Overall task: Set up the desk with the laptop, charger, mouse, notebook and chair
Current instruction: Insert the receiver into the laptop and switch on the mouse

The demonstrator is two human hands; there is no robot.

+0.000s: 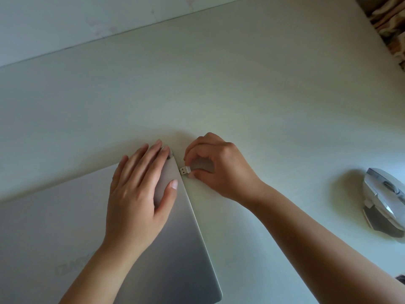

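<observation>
A closed silver laptop (65,227) lies flat on the pale desk (241,95) at the lower left. My left hand (138,194) rests flat on the lid near its far right corner, fingers straight. My right hand (217,167) pinches a small USB receiver (185,170) between thumb and fingertips, its metal plug pointing at the laptop's right edge and almost touching it. A white and grey mouse (385,202) sits on the desk at the far right, apart from both hands.
The desk's back edge meets a pale wall (87,16) at the top left. Patterned fabric (390,25) shows past the desk's right edge at the top right. A small dark object (401,278) peeks in at the lower right edge.
</observation>
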